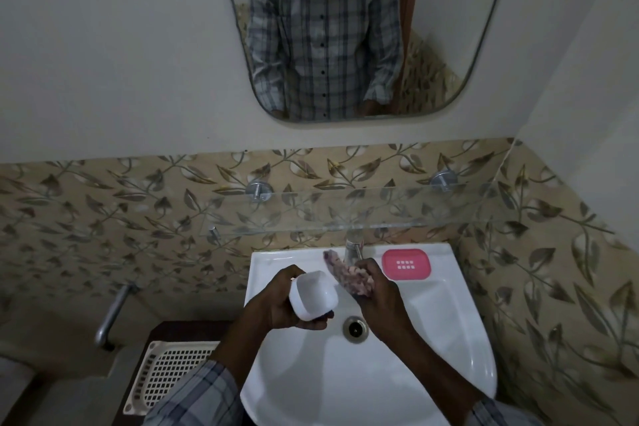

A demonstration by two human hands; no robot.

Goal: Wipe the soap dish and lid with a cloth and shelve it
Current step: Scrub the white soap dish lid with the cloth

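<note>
My left hand (281, 304) holds a white soap dish lid (313, 294) over the white sink (449, 322), its hollow side turned up toward me. Just to its right, my right hand (377, 290) grips a crumpled purple-and-white cloth (349, 275), which sits close to the lid's edge. The pink soap dish (406, 263), with small drain holes in its middle, rests on the sink's back right ledge. A glass shelf (345, 207) on metal brackets runs along the tiled wall above the sink.
A tap (353, 249) stands at the sink's back behind the cloth, and the drain (355, 328) lies below my hands. A white perforated tray (169, 373) sits on a dark stand to the left. A metal pipe (110, 315) projects from the wall. A mirror (345, 28) hangs above.
</note>
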